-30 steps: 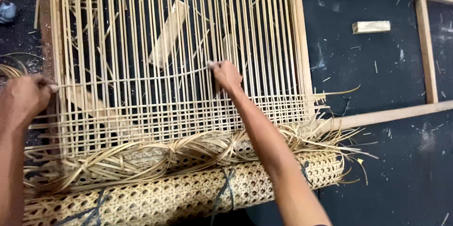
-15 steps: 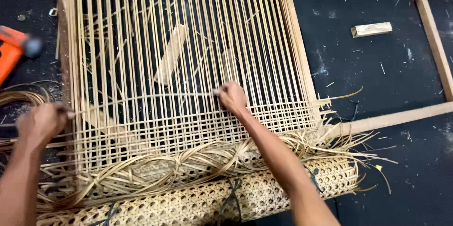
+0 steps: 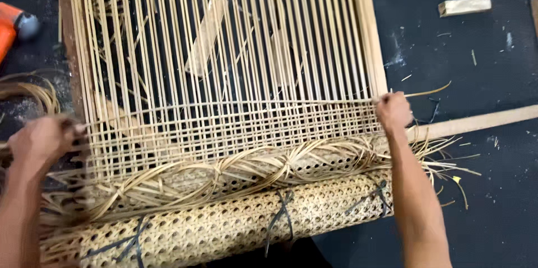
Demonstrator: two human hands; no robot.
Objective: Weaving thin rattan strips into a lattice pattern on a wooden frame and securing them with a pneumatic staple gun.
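Observation:
A wooden frame (image 3: 367, 27) strung with many upright cane strands (image 3: 224, 49) lies on a dark floor. Near its lower part, cross strands form a woven grid (image 3: 235, 131). My right hand (image 3: 393, 111) is at the frame's right rail, fingers pinched on the end of a thin horizontal cane strand (image 3: 252, 103) that runs across the uprights. My left hand (image 3: 42, 140) is blurred at the left rail, closed around the strand ends there. Loose cane ends (image 3: 224, 173) bunch below the grid.
A roll of woven cane webbing (image 3: 224, 226) tied with dark bands lies along the near edge. An orange tool (image 3: 14, 24) sits at upper left, a small wood block (image 3: 464, 6) at upper right, a coil of cane (image 3: 33, 91) at the left.
My right hand has slid from the middle of the frame to its right rail, drawing the horizontal strand across. The view has shifted closer and leftward.

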